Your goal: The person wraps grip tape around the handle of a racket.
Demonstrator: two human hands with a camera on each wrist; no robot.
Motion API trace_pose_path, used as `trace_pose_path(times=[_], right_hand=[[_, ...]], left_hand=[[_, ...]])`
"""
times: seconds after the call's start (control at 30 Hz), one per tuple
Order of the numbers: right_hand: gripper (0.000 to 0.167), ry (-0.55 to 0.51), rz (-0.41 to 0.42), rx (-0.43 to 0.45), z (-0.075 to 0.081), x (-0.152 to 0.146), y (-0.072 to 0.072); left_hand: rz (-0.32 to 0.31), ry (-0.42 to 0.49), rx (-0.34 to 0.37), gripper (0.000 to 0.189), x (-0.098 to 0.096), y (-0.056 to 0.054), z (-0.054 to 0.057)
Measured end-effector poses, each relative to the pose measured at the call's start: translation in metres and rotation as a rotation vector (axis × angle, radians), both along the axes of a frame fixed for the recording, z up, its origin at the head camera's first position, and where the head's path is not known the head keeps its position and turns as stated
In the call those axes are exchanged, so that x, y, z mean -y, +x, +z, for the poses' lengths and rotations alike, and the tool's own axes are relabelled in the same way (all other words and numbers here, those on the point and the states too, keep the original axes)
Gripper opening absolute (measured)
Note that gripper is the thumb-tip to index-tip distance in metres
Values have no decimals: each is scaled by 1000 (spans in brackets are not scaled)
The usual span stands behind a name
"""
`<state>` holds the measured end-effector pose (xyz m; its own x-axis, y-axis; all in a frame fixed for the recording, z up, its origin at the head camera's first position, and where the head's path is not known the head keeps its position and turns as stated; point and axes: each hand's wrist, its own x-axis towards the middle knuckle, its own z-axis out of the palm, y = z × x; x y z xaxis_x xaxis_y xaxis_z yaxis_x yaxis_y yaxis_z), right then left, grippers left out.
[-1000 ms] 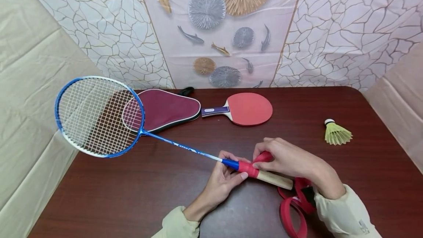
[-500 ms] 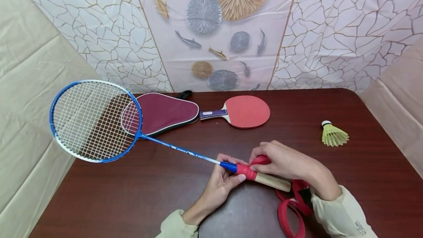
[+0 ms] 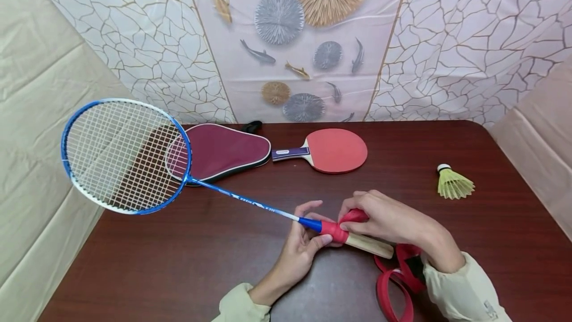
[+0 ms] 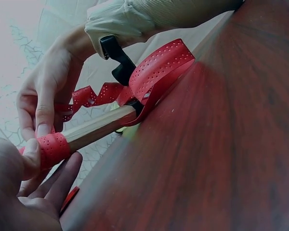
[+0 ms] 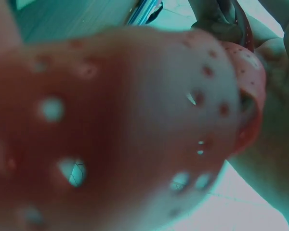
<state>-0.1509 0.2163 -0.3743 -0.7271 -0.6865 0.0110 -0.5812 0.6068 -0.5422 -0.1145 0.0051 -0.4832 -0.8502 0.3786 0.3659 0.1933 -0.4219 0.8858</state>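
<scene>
My left hand (image 3: 290,257) holds a blue-and-white badminton racket (image 3: 245,200) by its handle, thumb against the red-wrapped part. One left finger sticks up behind the blue cone. Red perforated grip tape (image 3: 334,231) covers the upper handle, and bare wood (image 3: 370,246) shows below. My right hand (image 3: 393,220) pinches the tape close to the handle. In the left wrist view, the loose tape (image 4: 156,67) runs from the right fingers into a big loop near the handle's end. Blurred tape (image 5: 101,120) fills most of the right wrist view, hiding much of the handle.
A maroon paddle case (image 3: 223,150) lies behind the racket head. Beside it is a red table tennis paddle (image 3: 337,150). A yellow shuttlecock (image 3: 455,183) lies at the right of the dark wooden table (image 3: 187,272). A patterned cloth hangs behind.
One finger of my left hand has lifted away from the handle. The racket head has shifted slightly left and up. My right hand keeps its pinch on the tape.
</scene>
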Motion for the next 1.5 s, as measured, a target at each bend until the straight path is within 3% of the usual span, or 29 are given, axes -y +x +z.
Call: trace_pose_path(times=[0.3,0.43,0.63,0.87,1.1,1.5], right_hand=[[18,-26,-20,-38,1,2,1],[19,-41,-18,-45,1,3,1],[20,-26,-20,-49,0,5,2],[17,-12,-18,-53,4,4,1],[11,-43,-68,-38,8,-6,-2],[17,15,-111,-43,-4,1,-7]], left_hand=[[37,95,-9,48,0,-1,-2],[56,73,24,44,1,2,0],[7,47,38,49,1,1,3],[67,21,73,51,0,-2,3],[60,82,120,51,2,-3,3],[-3,147,73,50,4,-6,-1]])
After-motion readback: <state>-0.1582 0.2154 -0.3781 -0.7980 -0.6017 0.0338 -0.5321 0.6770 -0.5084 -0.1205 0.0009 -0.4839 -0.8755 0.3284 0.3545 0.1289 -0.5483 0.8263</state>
